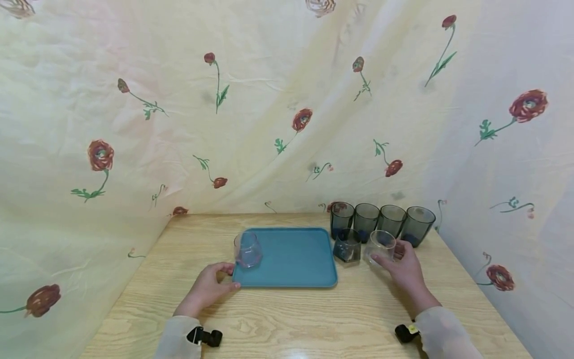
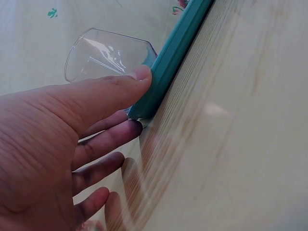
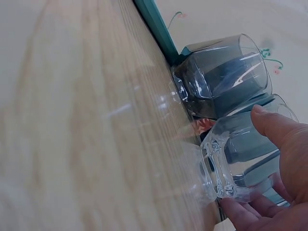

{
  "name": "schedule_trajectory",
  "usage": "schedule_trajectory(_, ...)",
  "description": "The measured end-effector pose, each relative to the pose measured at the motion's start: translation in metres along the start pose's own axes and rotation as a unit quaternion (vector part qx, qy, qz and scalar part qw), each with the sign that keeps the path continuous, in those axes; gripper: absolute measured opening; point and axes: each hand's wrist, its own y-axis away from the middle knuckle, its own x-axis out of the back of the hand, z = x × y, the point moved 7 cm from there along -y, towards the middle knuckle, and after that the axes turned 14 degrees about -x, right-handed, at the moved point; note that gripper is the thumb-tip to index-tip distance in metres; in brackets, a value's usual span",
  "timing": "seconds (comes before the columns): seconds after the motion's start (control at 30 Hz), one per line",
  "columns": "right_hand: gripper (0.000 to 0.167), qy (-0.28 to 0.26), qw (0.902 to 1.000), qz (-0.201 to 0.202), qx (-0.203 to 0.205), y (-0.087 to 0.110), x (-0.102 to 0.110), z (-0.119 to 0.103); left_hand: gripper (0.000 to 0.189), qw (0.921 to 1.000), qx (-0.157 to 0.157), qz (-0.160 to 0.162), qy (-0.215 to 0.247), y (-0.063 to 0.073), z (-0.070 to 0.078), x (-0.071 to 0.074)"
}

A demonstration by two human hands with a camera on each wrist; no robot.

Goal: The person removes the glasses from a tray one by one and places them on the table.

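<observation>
A blue rectangular tray (image 1: 291,259) lies on the wooden table. My left hand (image 1: 211,289) holds its near left corner, thumb on the front rim and fingers by the left side. On the tray's left end stands a pinkish clear glass (image 1: 248,252), also behind the thumb in the left wrist view. My right hand (image 1: 405,267) grips a clear faceted glass (image 3: 240,159), thumb on one side and fingers on the other, its base close to the tabletop. Just left of it, by the tray's right edge, stands a short dark glass (image 1: 347,247).
Several tall smoky glasses (image 1: 392,219) stand in a row behind the short ones, at the table's back right. A cloth with printed flowers (image 1: 269,99) hangs behind and along both sides of the wooden table (image 1: 287,319).
</observation>
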Motion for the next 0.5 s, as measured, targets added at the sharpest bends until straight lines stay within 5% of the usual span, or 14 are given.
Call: schedule_trajectory(0.5,0.101,0.018,0.9997,-0.011,-0.009,-0.0025,-0.0057,-0.0078,0.053,1.0000,0.001,0.001,0.001,-0.0005,-0.0005,-0.0009)
